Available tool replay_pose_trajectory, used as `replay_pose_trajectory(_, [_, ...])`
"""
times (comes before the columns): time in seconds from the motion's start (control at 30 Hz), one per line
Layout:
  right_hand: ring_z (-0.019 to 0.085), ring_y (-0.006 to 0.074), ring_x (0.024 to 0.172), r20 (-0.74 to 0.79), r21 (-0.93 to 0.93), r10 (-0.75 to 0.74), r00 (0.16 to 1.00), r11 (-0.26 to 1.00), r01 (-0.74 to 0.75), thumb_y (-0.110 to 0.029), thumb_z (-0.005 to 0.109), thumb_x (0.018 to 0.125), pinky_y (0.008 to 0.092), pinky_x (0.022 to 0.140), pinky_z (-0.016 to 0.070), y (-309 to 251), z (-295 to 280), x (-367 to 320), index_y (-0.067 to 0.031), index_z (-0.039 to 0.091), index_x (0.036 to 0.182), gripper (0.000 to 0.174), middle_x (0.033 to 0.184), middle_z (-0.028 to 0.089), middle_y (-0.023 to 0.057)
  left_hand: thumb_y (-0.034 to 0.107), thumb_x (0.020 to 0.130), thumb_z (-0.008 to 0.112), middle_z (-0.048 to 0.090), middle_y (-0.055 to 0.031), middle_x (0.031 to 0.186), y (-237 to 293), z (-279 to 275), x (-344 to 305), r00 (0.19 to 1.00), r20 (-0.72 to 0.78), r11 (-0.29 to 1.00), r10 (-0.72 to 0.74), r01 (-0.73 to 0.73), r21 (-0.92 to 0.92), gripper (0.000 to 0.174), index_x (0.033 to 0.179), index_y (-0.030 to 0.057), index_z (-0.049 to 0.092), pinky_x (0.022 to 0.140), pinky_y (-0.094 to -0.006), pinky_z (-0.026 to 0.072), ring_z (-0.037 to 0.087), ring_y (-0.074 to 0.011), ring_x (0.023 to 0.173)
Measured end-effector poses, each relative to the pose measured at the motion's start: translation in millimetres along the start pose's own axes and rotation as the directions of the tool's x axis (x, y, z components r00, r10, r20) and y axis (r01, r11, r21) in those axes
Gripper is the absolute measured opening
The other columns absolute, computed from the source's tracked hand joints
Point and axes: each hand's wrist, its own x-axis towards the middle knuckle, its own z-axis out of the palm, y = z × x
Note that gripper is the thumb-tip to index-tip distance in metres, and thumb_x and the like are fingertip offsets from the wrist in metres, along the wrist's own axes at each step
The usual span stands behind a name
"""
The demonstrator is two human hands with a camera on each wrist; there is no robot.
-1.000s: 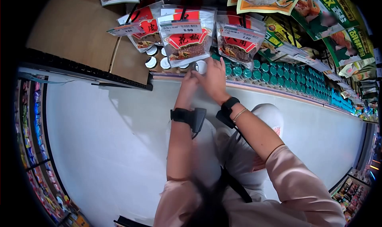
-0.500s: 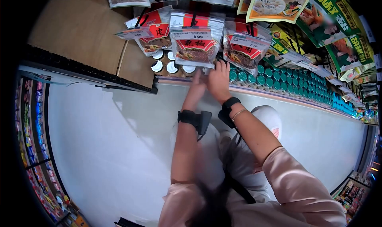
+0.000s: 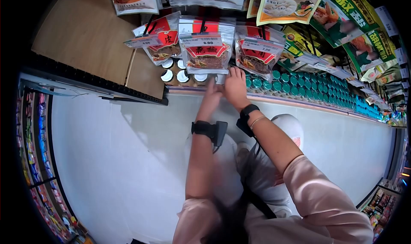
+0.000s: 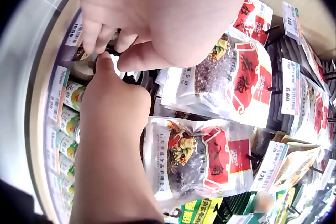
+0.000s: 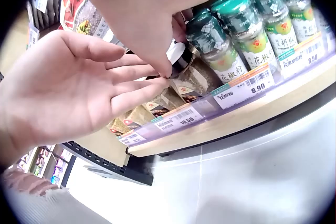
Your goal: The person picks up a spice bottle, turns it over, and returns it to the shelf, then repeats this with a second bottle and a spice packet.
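Observation:
A spice jar (image 5: pixel 197 79) with a white and black cap stands in the front row of the low shelf. My right hand (image 3: pixel 235 88) is at its top, thumb and fingers around the cap (image 5: pixel 177 53), the fingers partly hidden behind it. My left hand (image 5: pixel 73 87) reaches in from the left with its palm showing. Its fingers are nearly straight and their tips lie at the jar beside the right thumb. In the left wrist view both the left hand (image 4: pixel 173 14) and the right hand (image 4: pixel 118 95) meet at the white cap.
Spice bags (image 3: pixel 206 51) hang low over the hands. Green-capped jars (image 5: pixel 239 19) fill the shelf to the right, and white-capped jars (image 3: pixel 183 76) stand left. Price tags (image 5: pixel 249 88) line the shelf edge (image 5: pixel 273 100). A wooden shelf (image 3: pixel 92 34) juts out at the left.
The white cap showed larger between both hands a second ago; it is now smaller and more covered. My left fingers have shifted toward the right hand. Little differs from half a second ago.

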Motion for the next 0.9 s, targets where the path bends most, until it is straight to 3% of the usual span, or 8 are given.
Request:
replay_pose_trajectory(0.2, [0.047, 0.0304, 0.115, 0.066, -0.064, -0.009, 0.998, 0.998, 0.013, -0.028, 0.071, 0.073, 0.0434, 0.104, 0.0326, -1, -1, 4, 0.0011, 0.07, 0.085, 0.032, 0.109, 0.057, 0.0139, -0.007, 0.078, 0.049, 0.053, -0.0123, 0.122, -10, 2, 9, 0.998, -0.008, 0.997, 0.066, -0.065, 0.046, 0.082, 0.153, 0.0033, 0.017, 0.091, -0.0288, 0.0448, 0.053, -0.0205, 0.111])
replay_pose_trajectory(0.3, [0.046, 0.0301, 0.116, 0.089, -0.057, -0.003, 0.996, 0.998, 0.008, -0.029, 0.07, 0.074, 0.0425, 0.105, 0.032, -1, -3, 6, 0.0003, 0.072, 0.084, 0.031, 0.11, 0.057, 0.0141, -0.005, 0.083, 0.046, 0.045, -0.0131, 0.142, -2, 2, 3, 0.999, 0.04, 0.994, -0.029, 0.025, 0.104, 0.08, 0.154, 0.0017, 0.01, 0.104, -0.0289, 0.0352, 0.044, -0.0202, 0.13])
replay_pose_trajectory(0.5, [0.045, 0.0302, 0.118, 0.121, -0.036, 0.043, 0.992, 0.999, -0.039, -0.029, 0.073, 0.072, 0.0425, 0.104, 0.0321, 0, -1, 7, 0.0019, 0.07, 0.092, 0.037, 0.112, 0.056, 0.0145, -0.002, 0.084, 0.049, 0.05, -0.0115, 0.13, -5, 2, 8, 0.998, 0.016, 0.989, -0.057, 0.054, 0.135, 0.081, 0.155, 0.003, 0.008, 0.103, -0.029, 0.0355, 0.049, -0.0195, 0.118])
replay_pose_trajectory(0.6, [0.045, 0.0312, 0.119, 0.108, -0.02, 0.066, 0.992, 0.998, -0.065, -0.028, 0.076, 0.068, 0.0424, 0.103, 0.0346, -5, -1, 6, 0.0032, 0.069, 0.095, 0.042, 0.112, 0.056, 0.0154, 0.005, 0.085, 0.052, 0.052, -0.0105, 0.125, 22, 17, -12, 0.994, -0.088, 0.989, -0.071, 0.059, -0.138, 0.078, 0.153, 0.0017, 0.015, 0.103, -0.031, 0.0355, 0.051, -0.0202, 0.115])
replay_pose_trajectory(0.73, [0.049, 0.0343, 0.114, 0.157, 0.211, 0.201, 0.967, 0.95, -0.232, -0.026, 0.078, 0.068, 0.0404, 0.099, 0.0396, -9, -7, 6, 0.0045, 0.065, 0.099, 0.046, 0.107, 0.058, 0.018, 0.015, 0.089, 0.056, 0.052, -0.0126, 0.127, 35, 14, -19, 0.955, -0.281, 0.995, 0.096, -0.104, -0.012, 0.064, 0.145, 0.0, 0.029, 0.105, -0.0342, 0.0343, 0.05, -0.022, 0.118])
replay_pose_trajectory(0.8, [0.053, 0.0328, 0.108, 0.322, 0.454, 0.349, 0.88, 0.759, -0.467, -0.025, 0.077, 0.073, 0.0377, 0.096, 0.0418, -8, -14, 8, 0.0042, 0.061, 0.102, 0.044, 0.104, 0.059, 0.0173, 0.017, 0.093, 0.056, 0.053, -0.0139, 0.128, 44, 8, -24, 0.939, -0.328, 0.982, 0.099, -0.146, -0.121, 0.052, 0.138, 0.0002, 0.037, 0.106, -0.0359, 0.0341, 0.049, -0.0236, 0.121])
replay_pose_trajectory(0.87, [0.058, 0.0285, 0.101, 0.573, 0.64, 0.421, 0.703, 0.306, -0.705, -0.023, 0.074, 0.079, 0.034, 0.092, 0.0438, -5, -22, 8, 0.0029, 0.056, 0.104, 0.04, 0.101, 0.06, 0.015, 0.018, 0.095, 0.055, 0.053, -0.0152, 0.128, 43, -4, -24, 0.957, -0.266, 0.92, 0.115, -0.203, -0.334, 0.042, 0.131, 0.0016, 0.042, 0.106, -0.038, 0.0349, 0.049, -0.0264, 0.123])
replay_pose_trajectory(0.9, [0.058, 0.025, 0.098, 0.586, 0.72, 0.409, 0.7, 0.134, -0.681, -0.021, 0.073, 0.081, 0.0319, 0.09, 0.044, -7, -35, 9, 0.0016, 0.055, 0.104, 0.037, 0.1, 0.06, 0.0128, 0.018, 0.096, 0.054, 0.053, -0.0158, 0.129, 44, -8, -24, 0.963, -0.236, 0.872, 0.132, -0.226, -0.435, 0.037, 0.128, 0.0023, 0.044, 0.107, -0.039, 0.0353, 0.049, -0.0278, 0.124])
